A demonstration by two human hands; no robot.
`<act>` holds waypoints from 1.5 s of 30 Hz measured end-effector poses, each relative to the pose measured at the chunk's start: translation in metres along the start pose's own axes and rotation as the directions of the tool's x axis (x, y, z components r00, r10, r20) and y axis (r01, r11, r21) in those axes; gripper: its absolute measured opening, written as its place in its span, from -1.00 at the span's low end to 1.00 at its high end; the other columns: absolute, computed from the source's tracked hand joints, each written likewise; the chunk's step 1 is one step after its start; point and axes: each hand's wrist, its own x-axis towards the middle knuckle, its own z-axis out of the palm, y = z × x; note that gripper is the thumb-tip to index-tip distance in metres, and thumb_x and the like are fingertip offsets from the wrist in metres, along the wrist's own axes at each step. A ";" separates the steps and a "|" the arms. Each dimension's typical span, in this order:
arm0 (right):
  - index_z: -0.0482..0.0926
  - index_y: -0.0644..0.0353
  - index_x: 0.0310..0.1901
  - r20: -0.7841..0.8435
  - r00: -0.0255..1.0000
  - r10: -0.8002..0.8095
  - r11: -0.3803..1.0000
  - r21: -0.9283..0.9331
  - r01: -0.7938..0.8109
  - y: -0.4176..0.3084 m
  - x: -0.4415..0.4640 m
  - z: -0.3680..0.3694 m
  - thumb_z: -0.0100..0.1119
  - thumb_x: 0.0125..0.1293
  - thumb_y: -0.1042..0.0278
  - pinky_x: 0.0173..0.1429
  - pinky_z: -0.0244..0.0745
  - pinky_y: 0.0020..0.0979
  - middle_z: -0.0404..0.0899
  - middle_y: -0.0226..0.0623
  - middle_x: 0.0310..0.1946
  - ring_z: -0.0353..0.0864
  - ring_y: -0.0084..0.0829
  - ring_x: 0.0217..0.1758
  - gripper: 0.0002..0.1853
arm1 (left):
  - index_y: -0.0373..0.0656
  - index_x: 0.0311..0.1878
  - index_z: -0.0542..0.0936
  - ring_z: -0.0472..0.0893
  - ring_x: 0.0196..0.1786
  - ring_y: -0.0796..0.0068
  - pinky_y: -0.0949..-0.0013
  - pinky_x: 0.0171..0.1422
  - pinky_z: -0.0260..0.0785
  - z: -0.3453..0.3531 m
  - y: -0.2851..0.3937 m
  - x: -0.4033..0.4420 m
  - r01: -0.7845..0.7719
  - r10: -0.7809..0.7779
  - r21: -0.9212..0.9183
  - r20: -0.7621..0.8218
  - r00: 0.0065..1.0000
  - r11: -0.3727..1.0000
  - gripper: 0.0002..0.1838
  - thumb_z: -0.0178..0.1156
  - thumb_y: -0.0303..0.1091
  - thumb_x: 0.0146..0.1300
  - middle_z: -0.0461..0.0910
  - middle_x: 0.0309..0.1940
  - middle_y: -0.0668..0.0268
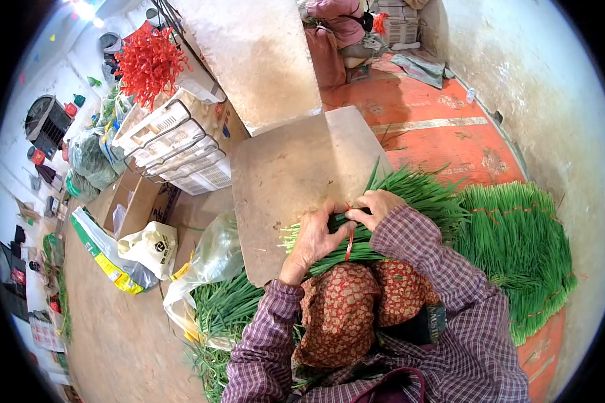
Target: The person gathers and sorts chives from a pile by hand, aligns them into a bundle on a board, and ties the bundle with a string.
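A bunch of long green stalks [410,191] lies across my lap and the edge of a brown board [282,171], its pale cut ends to the left. A thin red tie [350,243] runs round it. My left hand [316,236] rests on the bunch near the cut ends, fingers bent in at the tie. Beside it, my right hand [375,207] pinches at the top of the tie. The fingertips of both hands nearly meet there, and what lies between them is too small to make out fully.
Tied green bundles [517,252] are piled at the right on an orange mat [444,141]. Loose greens [228,305] lie at my lower left by a plastic bag [215,258]. Stacked white crates [181,144] and red ties [151,64] stand upper left. Another person [336,23] sits at the top.
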 end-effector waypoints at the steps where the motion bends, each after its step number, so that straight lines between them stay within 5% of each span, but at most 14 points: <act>1: 0.63 0.17 -0.22 -0.072 0.996 -0.051 0.998 -0.030 0.049 0.001 -0.005 0.001 0.17 0.25 -0.04 0.03 0.48 -0.15 0.64 -0.16 -0.28 0.61 -0.13 -0.10 -0.61 | -0.24 -0.08 0.54 0.58 -0.52 0.23 0.23 -0.32 0.44 0.000 -0.003 -0.001 -0.043 0.043 0.035 0.014 0.999 0.998 -0.60 0.42 -0.29 0.05 0.59 -0.50 0.07; 5: 0.63 0.15 -0.26 -0.237 0.963 -0.130 0.985 -0.143 0.098 0.006 -0.011 -0.003 0.22 0.21 -0.13 0.07 0.44 -0.20 0.59 -0.20 -0.29 0.56 -0.20 -0.09 -0.56 | -0.20 -0.09 0.54 0.55 -0.55 0.24 0.24 -0.36 0.41 -0.001 0.000 -0.004 0.015 -0.023 0.115 0.071 0.997 0.993 -0.59 0.44 -0.25 0.03 0.54 -0.57 0.12; 8: 0.63 0.19 -0.25 -0.211 0.966 -0.147 0.979 -0.170 0.112 -0.001 -0.013 -0.009 0.23 0.20 -0.12 0.06 0.43 -0.18 0.59 -0.19 -0.30 0.56 -0.19 -0.11 -0.55 | -0.18 -0.09 0.54 0.53 -0.56 0.22 0.23 -0.36 0.40 -0.002 0.003 -0.004 0.031 -0.040 0.127 0.073 0.997 0.991 -0.59 0.44 -0.25 0.03 0.53 -0.58 0.13; 14: 0.59 0.18 -0.30 -0.304 0.928 -0.216 0.976 -0.043 0.213 0.007 -0.005 0.013 0.24 0.19 0.14 0.02 0.42 -0.18 0.57 -0.20 -0.36 0.55 -0.16 -0.17 -0.74 | -0.15 -0.10 0.55 0.55 -0.54 0.21 0.22 -0.35 0.40 -0.001 0.000 -0.003 0.015 -0.022 0.107 0.070 0.997 0.994 -0.61 0.43 -0.24 0.04 0.53 -0.58 0.13; 15: 0.58 0.18 -0.30 -0.352 0.901 -0.254 0.965 -0.027 0.262 0.009 -0.006 0.017 0.23 0.20 0.14 0.01 0.42 -0.17 0.56 -0.21 -0.38 0.54 -0.16 -0.19 -0.75 | -0.23 -0.08 0.54 0.66 -0.29 0.20 0.24 -0.16 0.47 -0.005 0.008 -0.001 0.141 -0.163 0.148 0.150 0.975 0.979 -0.60 0.43 -0.28 0.07 0.66 -0.32 0.09; 17: 0.55 0.17 -0.30 -0.456 0.831 -0.320 0.932 0.007 0.363 0.019 -0.002 0.029 0.18 0.23 0.16 -0.04 0.40 -0.14 0.54 -0.24 -0.42 0.54 -0.15 -0.24 -0.77 | -0.24 -0.07 0.54 0.66 -0.27 0.19 0.23 -0.14 0.48 -0.005 0.010 0.000 0.146 -0.169 0.151 0.147 0.975 0.978 -0.59 0.42 -0.28 0.07 0.66 -0.30 0.09; 22: 0.53 0.23 -0.35 -0.630 0.731 -0.261 0.874 0.167 0.456 0.032 0.015 0.041 0.19 0.22 0.24 -0.14 0.43 -0.17 0.56 -0.19 -0.44 0.55 -0.13 -0.31 -0.79 | -0.25 0.05 0.52 0.68 -0.15 0.16 0.24 -0.07 0.49 -0.002 0.009 0.006 0.066 -0.074 0.099 0.085 0.994 0.993 -0.54 0.38 -0.24 0.13 0.67 -0.18 0.06; 26: 0.53 0.28 -0.38 -0.731 0.669 -0.132 0.790 0.330 0.516 0.033 0.013 0.046 0.22 0.20 0.31 -0.24 0.44 -0.18 0.56 -0.13 -0.47 0.56 -0.09 -0.37 -0.81 | -0.17 0.08 0.55 0.68 -0.18 0.19 0.25 -0.11 0.48 -0.005 0.020 0.013 0.142 -0.167 0.138 0.184 0.969 0.980 -0.62 0.28 -0.24 0.24 0.67 -0.17 0.07; 32: 0.51 0.30 -0.36 -0.728 0.681 -0.080 0.732 0.421 0.536 0.028 0.022 0.050 0.23 0.23 0.25 -0.17 0.42 -0.25 0.52 -0.19 -0.38 0.52 -0.20 -0.29 -0.75 | -0.21 -0.08 0.65 0.66 -0.33 0.20 0.23 -0.21 0.45 -0.006 0.008 0.031 -0.096 0.053 0.265 0.167 0.984 0.959 -0.76 0.22 -0.28 0.29 0.66 -0.29 0.07; 35: 0.53 0.32 -0.31 -0.707 0.707 -0.002 0.638 0.544 0.545 0.033 0.036 0.060 0.22 0.23 0.24 -0.15 0.42 -0.28 0.52 -0.18 -0.40 0.53 -0.25 -0.28 -0.74 | -0.22 -0.21 0.68 0.61 -0.39 0.10 0.19 -0.08 0.42 0.005 0.022 0.039 0.182 -0.193 0.184 0.043 0.980 0.966 -0.81 0.25 -0.30 0.25 0.62 -0.45 0.06; 39: 0.54 0.33 -0.30 -0.715 0.690 0.111 0.640 0.583 0.501 0.042 0.052 0.053 0.21 0.22 0.23 -0.17 0.43 -0.31 0.55 -0.17 -0.42 0.54 -0.30 -0.33 -0.73 | -0.18 -0.29 0.67 0.64 -0.23 0.18 0.11 0.16 0.32 0.027 0.020 0.033 0.058 0.004 0.534 -0.114 0.993 0.844 -0.86 0.25 -0.31 0.21 0.66 -0.36 0.13; 45: 0.57 0.28 -0.30 -0.701 0.702 0.126 0.706 0.560 0.433 0.049 0.064 0.052 0.20 0.22 0.19 -0.21 0.46 -0.26 0.60 -0.14 -0.38 0.59 -0.24 -0.32 -0.73 | -0.17 -0.24 0.65 0.62 -0.14 0.24 0.13 0.18 0.28 0.038 0.009 0.021 -0.042 0.188 0.619 -0.171 0.967 0.784 -0.88 0.23 -0.35 0.23 0.67 -0.24 0.24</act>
